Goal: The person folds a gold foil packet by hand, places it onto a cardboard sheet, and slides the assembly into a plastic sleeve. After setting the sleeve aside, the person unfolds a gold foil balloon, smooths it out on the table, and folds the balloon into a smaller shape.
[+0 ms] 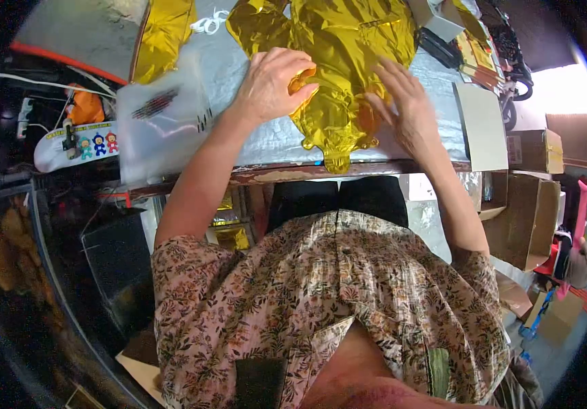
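Note:
A flat, uninflated gold foil balloon (331, 102) lies creased on the table, its narrow end tab (336, 161) hanging over the front edge. My left hand (276, 85) rests at the balloon's left side, fingers curved and thumb held apart from them, gold foil showing in the gap. On the opposite side, my right hand (406, 105) hovers close by the foil with its fingers spread, slightly blurred by motion.
Another gold foil piece (165, 41) lies at the back left, near white ribbon (210, 23). A clear plastic bag (164, 129) is on my left. Toward the right are a pale card (482, 126), a black case (440, 46) and cardboard boxes (522, 218).

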A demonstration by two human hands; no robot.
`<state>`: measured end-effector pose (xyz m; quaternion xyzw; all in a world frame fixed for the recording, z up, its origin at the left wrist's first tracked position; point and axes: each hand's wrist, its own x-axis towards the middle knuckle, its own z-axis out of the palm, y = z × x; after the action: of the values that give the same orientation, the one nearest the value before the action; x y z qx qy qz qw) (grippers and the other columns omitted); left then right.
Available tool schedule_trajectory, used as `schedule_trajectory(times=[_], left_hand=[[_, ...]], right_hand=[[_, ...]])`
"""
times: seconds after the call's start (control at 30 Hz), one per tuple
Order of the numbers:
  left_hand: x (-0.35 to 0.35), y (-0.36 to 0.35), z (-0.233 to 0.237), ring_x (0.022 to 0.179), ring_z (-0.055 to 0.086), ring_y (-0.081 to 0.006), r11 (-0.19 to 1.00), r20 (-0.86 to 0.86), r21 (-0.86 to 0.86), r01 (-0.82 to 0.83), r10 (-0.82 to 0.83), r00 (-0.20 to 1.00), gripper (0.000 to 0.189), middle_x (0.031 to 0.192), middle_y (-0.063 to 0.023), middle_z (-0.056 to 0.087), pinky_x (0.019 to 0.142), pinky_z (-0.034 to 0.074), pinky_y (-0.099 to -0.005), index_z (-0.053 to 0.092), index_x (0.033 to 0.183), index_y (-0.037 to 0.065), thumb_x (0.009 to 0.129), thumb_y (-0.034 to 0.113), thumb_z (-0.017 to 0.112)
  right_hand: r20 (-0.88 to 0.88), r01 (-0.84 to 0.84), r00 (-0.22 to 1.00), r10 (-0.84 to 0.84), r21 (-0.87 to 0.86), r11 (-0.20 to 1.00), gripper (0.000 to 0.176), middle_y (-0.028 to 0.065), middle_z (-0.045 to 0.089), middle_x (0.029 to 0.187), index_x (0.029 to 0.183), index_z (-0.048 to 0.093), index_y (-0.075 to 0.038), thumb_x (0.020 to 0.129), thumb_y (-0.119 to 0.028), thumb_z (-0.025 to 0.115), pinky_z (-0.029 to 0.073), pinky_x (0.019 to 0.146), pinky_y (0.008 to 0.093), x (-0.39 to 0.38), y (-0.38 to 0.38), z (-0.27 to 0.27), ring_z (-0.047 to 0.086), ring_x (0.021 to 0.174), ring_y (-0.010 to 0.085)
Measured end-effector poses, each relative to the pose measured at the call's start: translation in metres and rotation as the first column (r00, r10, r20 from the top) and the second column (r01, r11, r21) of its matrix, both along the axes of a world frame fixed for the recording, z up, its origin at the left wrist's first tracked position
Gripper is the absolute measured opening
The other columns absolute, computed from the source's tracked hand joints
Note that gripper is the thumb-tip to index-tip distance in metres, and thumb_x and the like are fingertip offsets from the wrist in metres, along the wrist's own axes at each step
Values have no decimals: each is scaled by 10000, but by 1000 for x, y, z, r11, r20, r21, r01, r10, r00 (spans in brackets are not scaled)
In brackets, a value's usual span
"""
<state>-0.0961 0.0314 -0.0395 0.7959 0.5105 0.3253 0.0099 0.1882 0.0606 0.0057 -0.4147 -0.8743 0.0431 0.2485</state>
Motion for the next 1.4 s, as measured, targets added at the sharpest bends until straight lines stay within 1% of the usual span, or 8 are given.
schedule_trajectory(times=[0.1,0.83,1.03,1.13,1.2,1.23,1.3,1.4], left_hand=[[-4,7,-3,1150,633,-306,999,83,51,10,-14,996,354,1214,-86,708,976,463,-441,727,1141,84,854,279,802],[-15,6,-4,1131,642,-289,997,11,2,-72,72,997,404,1223,-77,692,959,472,-432,730,1143,84,835,328,826],[-17,11,-9,1053,664,-287,993,41,90,-71,68,997,357,1137,-55,712,894,513,-415,758,1068,92,818,337,828],[-32,19,-12,998,695,-333,979,111,200,-44,22,994,376,1125,-122,728,869,538,-453,743,1115,49,837,285,836],[-58,22,-14,936,711,-348,935,281,80,-345,311,908,367,1054,-158,747,824,558,-448,759,1054,30,856,334,812],[-75,23,-14,936,711,-348,934,276,84,-346,312,909,367,1054,-158,747,824,558,-448,759,1054,30,856,334,812],[-104,23,-16,885,711,-370,818,0,38,-573,574,819,427,886,-179,750,810,560,-427,775,853,23,859,450,777],[-106,29,-16,815,692,-406,766,-73,-109,-633,629,774,569,723,-203,707,757,559,-442,734,649,13,854,544,735]], right_hand=[[232,-209,952,200,11,978,542,157,406,1602,1482,510,-111,995,-310,639,258,1226,545,-7,20,-20,356,1485,383],[200,-219,954,224,-45,975,524,177,506,1520,1452,535,-38,1020,-324,609,345,1173,486,-14,21,-31,438,1433,374],[195,-241,951,238,-6,970,502,178,505,1519,1434,548,-40,1009,-296,630,356,1170,483,-13,19,-28,455,1418,379],[152,-258,957,246,68,964,467,165,528,1502,1417,572,-69,995,-255,648,397,1142,477,-18,21,-20,484,1389,386],[-8,-363,932,363,-51,930,446,133,566,1471,1407,598,-112,996,-282,627,418,1113,472,-21,28,-18,530,1328,364],[-14,-365,931,365,-47,930,446,133,566,1471,1407,598,-112,996,-282,627,418,1113,472,-24,30,-19,530,1328,364],[73,-451,890,449,1,893,402,111,584,1454,1381,623,-132,995,-244,623,435,1094,447,-31,31,-21,550,1300,347],[106,-518,850,516,-3,855,411,122,591,1446,1358,641,-97,952,-145,681,473,1058,432,-38,33,-29,578,1265,351]])
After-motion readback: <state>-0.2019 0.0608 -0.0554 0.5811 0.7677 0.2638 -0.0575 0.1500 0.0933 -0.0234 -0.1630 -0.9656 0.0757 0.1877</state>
